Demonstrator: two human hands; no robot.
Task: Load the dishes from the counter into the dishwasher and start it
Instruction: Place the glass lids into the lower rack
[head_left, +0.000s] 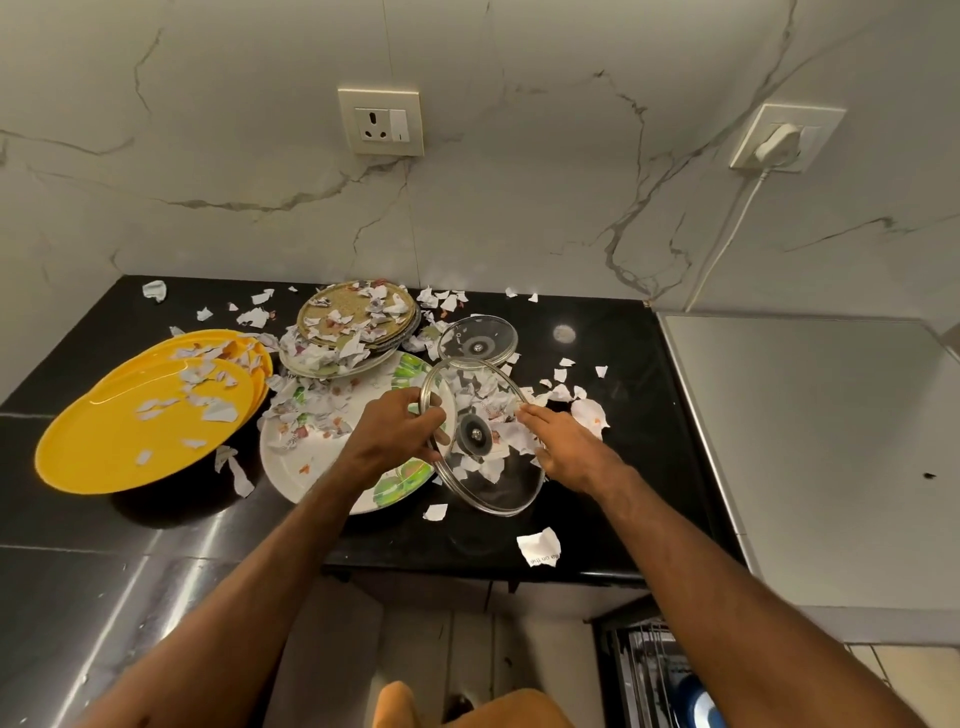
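Hands: our left hand (402, 423) is gripping the glass lid (493, 488); right hand (563, 447), flat, is touching paper scraps (506, 431).
Progress: we're seemingly just starting; yellow plates (135, 415) waiting, centre left.

Both forearms bare, reaching fwd from bottom of view, converging; L hand (397, 423) curled, thumb & fingers pinching rim of glass lid (498, 488); R hand (566, 447) palm down, fingers straight, tips at lid's right rim.
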